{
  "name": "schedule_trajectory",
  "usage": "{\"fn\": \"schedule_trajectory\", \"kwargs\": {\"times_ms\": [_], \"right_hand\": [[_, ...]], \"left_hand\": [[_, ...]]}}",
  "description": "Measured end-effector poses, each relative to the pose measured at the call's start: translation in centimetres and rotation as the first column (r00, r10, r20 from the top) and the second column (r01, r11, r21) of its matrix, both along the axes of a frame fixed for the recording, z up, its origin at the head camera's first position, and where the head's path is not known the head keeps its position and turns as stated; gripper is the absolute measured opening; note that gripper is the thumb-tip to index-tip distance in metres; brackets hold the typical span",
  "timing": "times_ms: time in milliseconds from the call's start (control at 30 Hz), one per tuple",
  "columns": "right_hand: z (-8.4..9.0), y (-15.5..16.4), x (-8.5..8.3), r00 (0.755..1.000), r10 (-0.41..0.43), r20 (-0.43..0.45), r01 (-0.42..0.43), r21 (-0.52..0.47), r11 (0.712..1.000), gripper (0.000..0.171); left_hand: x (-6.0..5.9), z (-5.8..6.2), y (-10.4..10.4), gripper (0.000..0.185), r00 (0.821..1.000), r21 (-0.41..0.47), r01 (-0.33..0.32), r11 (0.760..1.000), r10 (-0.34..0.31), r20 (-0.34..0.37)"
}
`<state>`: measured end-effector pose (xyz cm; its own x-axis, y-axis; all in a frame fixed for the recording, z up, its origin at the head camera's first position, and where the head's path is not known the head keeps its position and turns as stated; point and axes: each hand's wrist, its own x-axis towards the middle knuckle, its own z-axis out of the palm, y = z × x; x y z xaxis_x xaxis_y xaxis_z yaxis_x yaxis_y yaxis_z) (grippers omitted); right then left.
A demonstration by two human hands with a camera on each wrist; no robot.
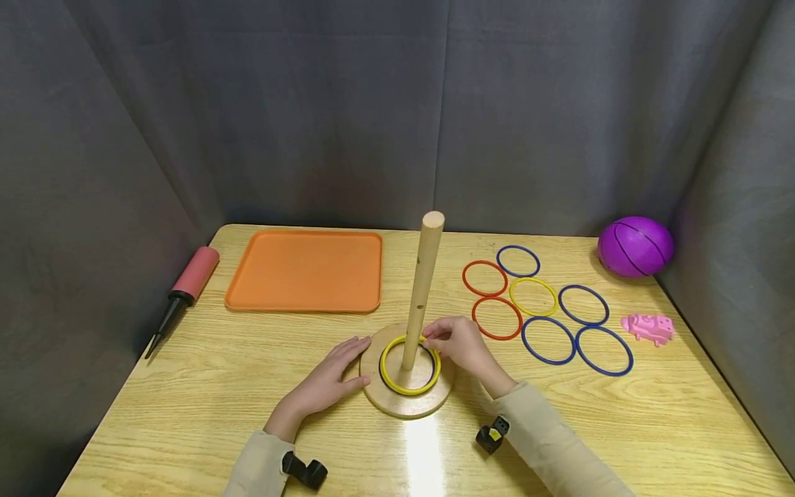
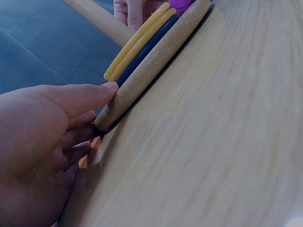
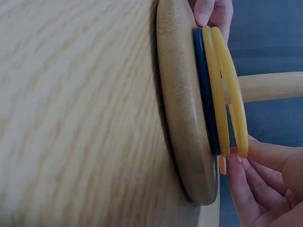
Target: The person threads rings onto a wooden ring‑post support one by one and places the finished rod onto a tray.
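Observation:
A wooden peg [image 1: 424, 290] rises from a round wooden base [image 1: 400, 406] at the table's middle. Around its foot lie a blue ring [image 3: 204, 90] and a yellow ring [image 3: 216, 90] stacked on it. Over these is a second yellow ring [image 3: 241, 118], pinched at its edge between the thumb and fingers of my right hand [image 1: 462, 344]; it tilts up on that side. My left hand [image 1: 326, 386] touches the left edge of the base, fingers extended along the side and thumb at the top of the rim.
Several red, blue and yellow rings [image 1: 549, 339] lie flat to the right. Beyond them are a purple ball [image 1: 635, 246] and a pink toy [image 1: 649, 328]. An orange tray [image 1: 304, 270] lies at the back left, beside a red and black hand pump [image 1: 185, 293]. Grey curtains [image 1: 323, 117] surround the table.

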<state>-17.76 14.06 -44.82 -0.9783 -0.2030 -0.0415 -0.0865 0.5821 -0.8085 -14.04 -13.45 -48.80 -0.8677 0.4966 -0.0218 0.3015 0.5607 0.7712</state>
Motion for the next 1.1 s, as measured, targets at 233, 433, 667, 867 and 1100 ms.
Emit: {"fn": "schedule_trajectory", "kwargs": {"times_ms": [233, 433, 667, 867, 1100], "right_hand": [[0.1, 0.5, 0.1, 0.998, -0.015, 0.058, 0.017, -0.042, 0.999, 0.012], [1.0, 2.1, -0.1, 0.999, -0.041, 0.013, 0.042, -0.055, 0.998, 0.015], [2.4, 6.0, -0.3, 0.995, -0.094, -0.013, 0.092, -0.128, 0.987, 0.024], [3.6, 10.5, 0.1, 0.985, -0.17, -0.035, 0.163, -0.145, 0.976, 0.032], [4.0, 15.9, 0.5, 0.962, -0.251, -0.107, 0.24, -0.107, 0.965, 0.038]], "left_hand": [[0.0, -0.1, 0.0, 0.07, 1.0, -0.004, 0.005, 1.0, -0.005, -0.01], [-0.1, 0.0, 0.0, 0.07, 1.0, -0.007, 0.006, 1.0, -0.006, -0.011], [-0.1, 0.0, 0.1, 0.07, 1.0, -0.008, 0.01, 1.0, -0.01, -0.007], [-0.1, -0.1, 0.1, 0.07, 1.0, 0.0, 0.006, 1.0, -0.006, 0.007], [0.0, 0.0, 0.0, 0.071, 1.0, 0.008, 0.009, 1.0, -0.009, 0.022]]}}
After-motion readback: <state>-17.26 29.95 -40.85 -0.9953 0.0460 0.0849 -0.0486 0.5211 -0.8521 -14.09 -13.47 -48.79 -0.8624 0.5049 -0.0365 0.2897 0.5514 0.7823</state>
